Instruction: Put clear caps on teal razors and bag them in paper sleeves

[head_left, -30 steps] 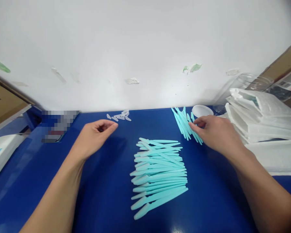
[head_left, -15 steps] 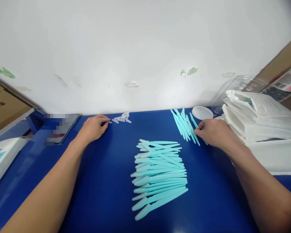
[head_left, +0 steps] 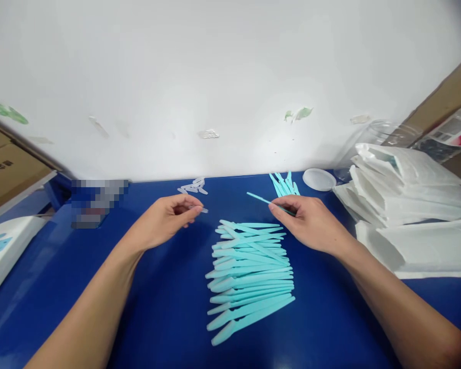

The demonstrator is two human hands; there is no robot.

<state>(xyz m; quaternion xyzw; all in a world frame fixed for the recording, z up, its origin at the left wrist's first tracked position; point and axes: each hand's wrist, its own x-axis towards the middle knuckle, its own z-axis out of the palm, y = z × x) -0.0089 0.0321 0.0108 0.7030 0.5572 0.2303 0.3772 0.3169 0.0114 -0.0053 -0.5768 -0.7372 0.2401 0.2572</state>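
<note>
My left hand [head_left: 172,218] is closed in a pinch on a small clear cap [head_left: 204,210], whose end pokes out past the fingertips. Across from it, my right hand [head_left: 307,220] grips a turquoise eyebrow razor [head_left: 258,197], its thin end pointing left toward the cap; the two are apart. Below and between the hands lies a rough stack of turquoise eyebrow razors with caps [head_left: 253,279]. Several loose clear caps [head_left: 194,186] rest by the wall, just beyond my left hand. Behind my right hand is a smaller bunch of turquoise razors [head_left: 283,184], partly hidden.
A round translucent lid [head_left: 318,179] lies near the wall, beside a clear jar [head_left: 369,138]. White padded bags [head_left: 415,205] are piled at right. On the left are a pixelated flat object [head_left: 96,202], a white device [head_left: 7,246] and a cardboard box [head_left: 11,161].
My right hand has lifted one razor from the small bunch and moved left with it. My left hand has come right and nearer, away from the loose caps, carrying one cap.
</note>
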